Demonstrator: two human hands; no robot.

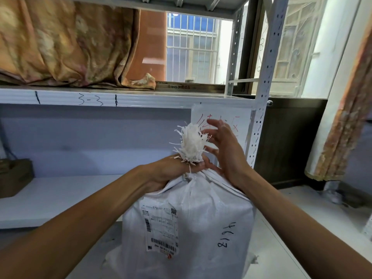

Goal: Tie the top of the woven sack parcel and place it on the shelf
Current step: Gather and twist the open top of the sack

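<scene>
While the left hand (169,174) clenches the gathered neck, the woven sack parcel (191,224) stands upright on the floor before the shelf (50,196).

From the left: a brown box (14,176) sits on the bare lower shelf, which lies up and left of the parcel; the frayed tuft (192,144) rises straight from the left grip, its long axis vertical; the right hand (223,148), fingers spread and released, hovers just beside the tuft, nearer for winding the tie. No cord is visible. The shelf post (261,97) stands close right; label 3-3 (90,99) marks the tier above.
</scene>
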